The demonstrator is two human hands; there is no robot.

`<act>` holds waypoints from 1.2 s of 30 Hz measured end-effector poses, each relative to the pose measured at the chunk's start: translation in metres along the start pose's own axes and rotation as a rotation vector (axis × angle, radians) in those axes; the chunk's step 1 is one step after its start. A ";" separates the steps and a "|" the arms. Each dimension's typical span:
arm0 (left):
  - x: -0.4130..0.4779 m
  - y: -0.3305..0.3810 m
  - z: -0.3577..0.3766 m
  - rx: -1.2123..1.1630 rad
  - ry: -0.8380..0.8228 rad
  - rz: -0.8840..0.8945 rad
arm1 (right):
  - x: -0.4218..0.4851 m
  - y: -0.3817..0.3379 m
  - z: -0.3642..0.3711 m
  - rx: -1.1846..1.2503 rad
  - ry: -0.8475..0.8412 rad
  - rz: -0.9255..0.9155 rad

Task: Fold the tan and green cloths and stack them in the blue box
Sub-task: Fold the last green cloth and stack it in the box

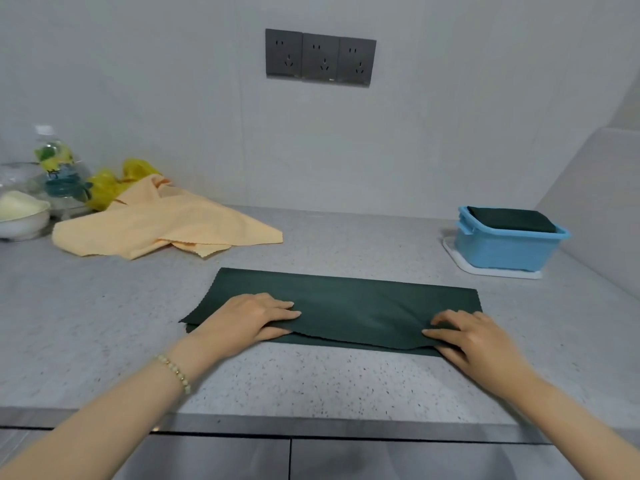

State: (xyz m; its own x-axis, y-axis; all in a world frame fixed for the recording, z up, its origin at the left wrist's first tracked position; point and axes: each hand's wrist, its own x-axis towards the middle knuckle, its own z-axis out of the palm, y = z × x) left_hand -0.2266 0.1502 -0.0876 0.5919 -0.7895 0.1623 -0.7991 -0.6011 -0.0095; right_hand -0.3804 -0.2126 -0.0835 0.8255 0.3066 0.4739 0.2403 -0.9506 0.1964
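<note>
The left hand [249, 318] and right hand [464, 336] press flat on the green cloth [346, 303], apparently pinning its fold. The box [502, 252] waits at two o'clock.

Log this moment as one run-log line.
step: folding green cloth | left hand: flat on it | right hand: at its right end | blue box: one folded cloth | tan cloth: unfolded

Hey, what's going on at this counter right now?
A person is folding a dark green cloth on the counter. The left hand and right hand press on its near edge, with it folded lengthwise. A tan cloth lies crumpled at the back left, unfolded. The blue box at right already holds one folded green cloth.
</note>
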 end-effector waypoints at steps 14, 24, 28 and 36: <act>0.002 0.011 0.010 -0.081 0.023 0.058 | -0.013 0.005 0.009 0.027 -0.028 0.133; 0.033 0.013 -0.008 -0.303 0.069 -0.109 | 0.033 -0.014 0.002 0.250 -0.014 0.343; 0.085 0.026 0.000 -0.231 -0.027 -0.235 | 0.109 -0.045 0.033 0.359 -0.124 0.413; 0.106 0.040 0.038 -0.152 -0.172 -0.321 | 0.135 -0.074 0.088 0.307 -0.466 0.401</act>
State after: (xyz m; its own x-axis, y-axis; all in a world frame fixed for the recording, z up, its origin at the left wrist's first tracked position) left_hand -0.1916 0.0381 -0.1082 0.8129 -0.5815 -0.0343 -0.5695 -0.8057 0.1629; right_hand -0.2419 -0.1052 -0.1099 0.9979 -0.0592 0.0270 -0.0525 -0.9779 -0.2022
